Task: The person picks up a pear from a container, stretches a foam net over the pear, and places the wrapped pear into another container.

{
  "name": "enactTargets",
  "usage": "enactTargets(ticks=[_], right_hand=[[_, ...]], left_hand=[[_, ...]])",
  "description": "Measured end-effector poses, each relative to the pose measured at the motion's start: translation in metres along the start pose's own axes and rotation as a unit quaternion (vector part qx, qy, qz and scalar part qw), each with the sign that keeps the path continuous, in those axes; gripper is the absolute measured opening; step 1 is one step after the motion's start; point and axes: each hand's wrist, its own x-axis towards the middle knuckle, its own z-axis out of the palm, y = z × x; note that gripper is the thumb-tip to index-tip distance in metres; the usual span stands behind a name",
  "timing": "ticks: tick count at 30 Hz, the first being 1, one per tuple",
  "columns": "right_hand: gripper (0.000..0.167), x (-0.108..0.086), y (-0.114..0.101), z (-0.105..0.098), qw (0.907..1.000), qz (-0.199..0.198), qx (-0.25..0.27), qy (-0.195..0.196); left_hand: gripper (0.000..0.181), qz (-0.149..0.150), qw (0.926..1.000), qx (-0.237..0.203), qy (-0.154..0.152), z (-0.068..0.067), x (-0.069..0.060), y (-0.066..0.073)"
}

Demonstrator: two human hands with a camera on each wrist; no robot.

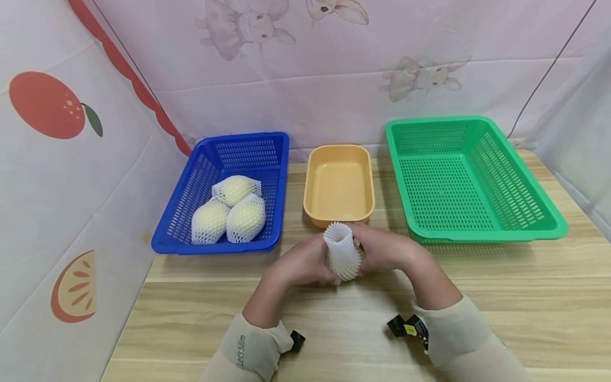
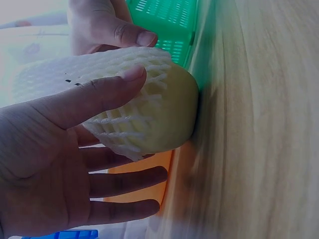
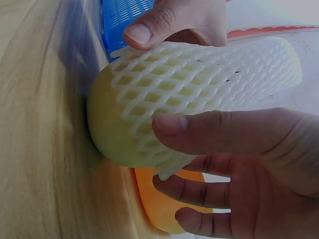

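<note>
A white foam net sleeve [image 1: 343,253] stands upright at the table's middle, its narrow top unfilled. In the right wrist view it is stretched round a smooth pale yellow fruit [image 3: 103,122], whose bare lower end sits on the table. My left hand [image 1: 306,261] pinches the sleeve from the left, thumb laid along the mesh and the other fingers spread behind. From the opposite side my right hand [image 1: 385,248] pinches it too, thumb on the netting. Most of the fruit is hidden under the mesh.
At the left, a blue basket [image 1: 162,233] contains several pale fruits in white nets [image 1: 245,217]. Just behind my hands is a yellow-orange tub [image 1: 340,185]. A large green basket [image 1: 448,191] stands at the right, nothing visible inside. A printed cloth wall [image 1: 334,101] closes the back.
</note>
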Motion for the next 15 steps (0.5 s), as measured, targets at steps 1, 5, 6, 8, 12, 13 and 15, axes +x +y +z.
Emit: enactTargets(ticks=[1,5,6,8,12,13,15], right_hand=[[0.074,0.0001,0.0001,0.0001,1.0000,0.002,-0.003,0.000],[0.075,0.0003,0.0009,0.0003,0.9998,0.013,-0.017,0.002],[0.075,0.0003,0.0011,0.0005,0.9997,0.014,-0.020,0.003],[0.076,0.0003,0.0018,0.0005,0.9996,0.015,-0.025,0.004],[0.080,0.0000,0.0033,0.0007,0.9993,0.011,-0.034,0.006],[0.081,-0.0002,0.0033,0.0006,0.9992,0.012,-0.037,0.006],[0.082,-0.0001,0.0039,0.0007,0.9990,0.017,-0.040,0.005]], left_hand=[[0.073,0.001,1.0000,0.002,0.000,0.0003,0.0003,-0.0006],[0.076,0.000,1.0000,0.008,-0.003,0.0014,0.0009,-0.0024],[0.076,0.000,1.0000,0.008,-0.005,0.0014,0.0008,-0.0027],[0.077,-0.002,0.9999,0.007,-0.009,0.0006,0.0005,-0.0030],[0.080,0.006,0.9999,-0.006,-0.008,-0.0025,-0.0006,-0.0025],[0.080,0.012,0.9998,-0.014,-0.005,-0.0035,-0.0009,-0.0018],[0.079,0.025,0.9993,-0.029,0.004,-0.0051,-0.0015,-0.0001]])
